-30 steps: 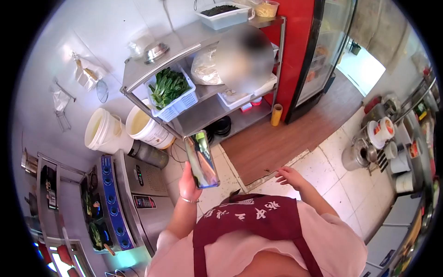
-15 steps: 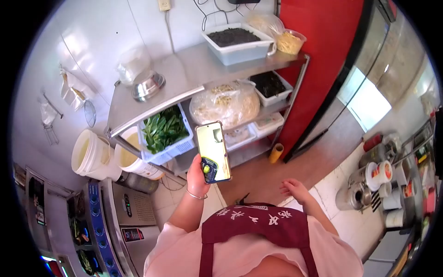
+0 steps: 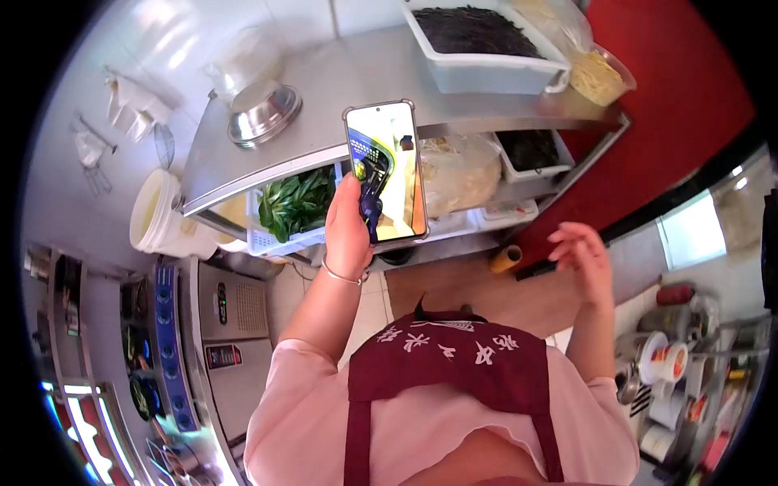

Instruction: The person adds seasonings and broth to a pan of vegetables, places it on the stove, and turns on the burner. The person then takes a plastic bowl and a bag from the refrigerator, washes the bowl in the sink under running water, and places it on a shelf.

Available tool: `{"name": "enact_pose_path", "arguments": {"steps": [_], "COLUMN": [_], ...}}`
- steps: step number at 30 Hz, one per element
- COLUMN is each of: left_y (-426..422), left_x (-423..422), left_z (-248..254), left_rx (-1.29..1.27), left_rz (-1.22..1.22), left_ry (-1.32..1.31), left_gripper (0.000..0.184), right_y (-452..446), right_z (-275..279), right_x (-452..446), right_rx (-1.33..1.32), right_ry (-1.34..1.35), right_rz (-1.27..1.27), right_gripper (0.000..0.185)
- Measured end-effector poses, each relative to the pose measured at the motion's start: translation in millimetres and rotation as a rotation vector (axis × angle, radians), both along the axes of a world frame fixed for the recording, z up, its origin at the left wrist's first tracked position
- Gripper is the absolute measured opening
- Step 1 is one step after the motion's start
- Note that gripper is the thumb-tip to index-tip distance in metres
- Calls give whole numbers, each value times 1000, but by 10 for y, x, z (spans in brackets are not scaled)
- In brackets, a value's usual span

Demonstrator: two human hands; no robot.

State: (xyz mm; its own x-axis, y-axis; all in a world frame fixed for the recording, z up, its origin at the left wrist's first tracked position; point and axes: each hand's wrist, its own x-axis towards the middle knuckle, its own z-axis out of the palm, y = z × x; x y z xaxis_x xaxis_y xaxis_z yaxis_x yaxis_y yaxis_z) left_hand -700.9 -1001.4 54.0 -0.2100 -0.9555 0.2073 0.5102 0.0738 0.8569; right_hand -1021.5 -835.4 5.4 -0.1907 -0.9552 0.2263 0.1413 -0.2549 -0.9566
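Observation:
My left hand grips a smartphone by its lower left side, its lit screen turned toward me. The phone is upright in front of a metal shelf unit. Behind it, on the level below the top, are a basket of green leaves and a clear bag of pale food. To the right, my right hand is raised with nothing in it, its fingers apart and slightly bent, in front of a red panel.
A white tub of dark food and a metal bowl stand on the shelf top. White buckets and a steel appliance are at the left. A yellow roll is on the floor. Pots crowd the right.
My left hand has raised the phone. My right hand has moved up and to the right. The shelf unit now looks closer, and the person behind it in the first frame is out of view.

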Motion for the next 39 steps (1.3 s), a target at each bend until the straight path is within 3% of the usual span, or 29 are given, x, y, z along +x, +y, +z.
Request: {"name": "enact_pose_path", "arguments": {"steps": [6,8,10,12,14,15,16,17,18,20,21,23,25,26,27,28,29,30,31,33,39], "left_y": [-170,-51,2,51,139,183,219,239,248,286,273,299,337,323,317,309,286,313,353,398,633], "left_x": [-52,-179,-216,-113,-154,-141,-126,-123,-134,-162,-167,-237,-323,-350,-369,-368,-297,-342,-404,-454,-494], "left_z": [74,241,244,162,196,175,172,175,187,241,238,258,330,335,332,324,286,278,283,267,268], "left_rx": [1,7,-16,38,82,103,109,107,105,137,144,143,145,156,154,153,124,135,153,158,174], "left_rz": [258,286,301,266,335,329,358,383,407,457,477,478,479,475,470,465,414,415,439,446,396], "left_ry": [-35,5,18,72,97,130,99,81,63,39,21,-9,-48,-54,-29,-3,9,5,13,34,9], "left_gripper": [30,32,33,34,35,35,35,35,35,35,37,38,36,36,36,35,34,34,34,34,34], "right_y": [-454,-575,-632,-650,-764,-741,-675,-589,-514,-297,-296,-389,-555,-842,-1060,-1237,-1675,-1787,-1900,-2093,-2358], "right_z": [-86,-50,-98,-94,-652,-1045,-1795,-2103,-2004,-1603,-1906,-2853,-2986,-3073,-2732,-2426,-2327,-2063,-1858,-1524,-1717], "right_x": [-183,-408,-553,-604,-660,-665,-579,-552,-587,-608,-737,-1069,-1226,-1399,-1433,-1387,-1457,-1369,-1316,-1321,-1627], "right_rx": [218,146,172,317,484,604,745,929,936,1092,1105,786,826,651,738,665,454,66,109,92,100], "right_ry": [128,401,232,-144,-300,-188,-474,-83,-93,-21,-31,889,60,381,-34,-256,235,621,590,878,1038], "right_rz": [267,344,374,366,392,431,422,483,480,223,223,53,57,12,32,-64,-157,-419,-424,-490,-412], "right_gripper": [29,31,30,32,28,24,24,25,25,26,26,27,20,22,22,18,18,19,21,17,7]}}
